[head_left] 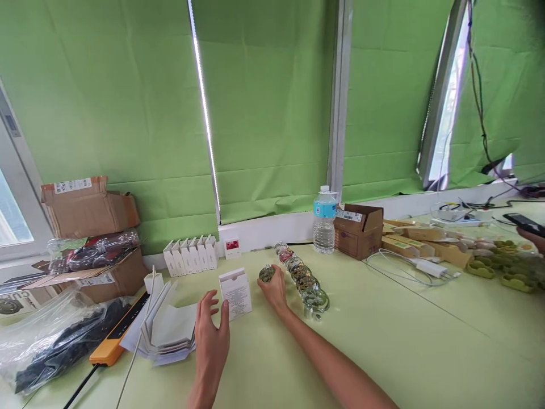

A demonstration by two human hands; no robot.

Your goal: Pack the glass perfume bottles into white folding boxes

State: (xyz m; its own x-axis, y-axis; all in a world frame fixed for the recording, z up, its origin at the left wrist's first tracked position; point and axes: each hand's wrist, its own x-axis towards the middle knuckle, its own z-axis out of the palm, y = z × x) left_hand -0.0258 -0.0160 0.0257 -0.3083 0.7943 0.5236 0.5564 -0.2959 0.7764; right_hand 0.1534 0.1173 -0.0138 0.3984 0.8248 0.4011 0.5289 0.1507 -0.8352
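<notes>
Your right hand (276, 288) is out at twelve o'clock, its thumb and fingers closed around a small round glassy piece (267, 274); you cannot tell here whether that piece also rests on the table (366, 352). Your left hand (213, 338), at eleven, is wide and holds nothing, the thumb spread from the fingers. Its thumb sits at the near left edge of an upright white carton (237, 293) covered in small print; contact there is unclear.

Between twelve and one, just beyond your right hand, runs a row of glassy pieces (304, 278), some reddish, some golden, the nearest greenish. At eleven, farther off, white boxes (191, 257) stand side by side, with a small white card (232, 247) bearing a red picture on their right. At ten, folded white sheets (174, 329) lie in a pile near your left hand.

A water bottle (325, 227) stands between twelve and one, beside a brown cardboard box (357, 233). At two lie green trays (517, 278), and another person's hand (530, 238) holds a phone (524, 224).
</notes>
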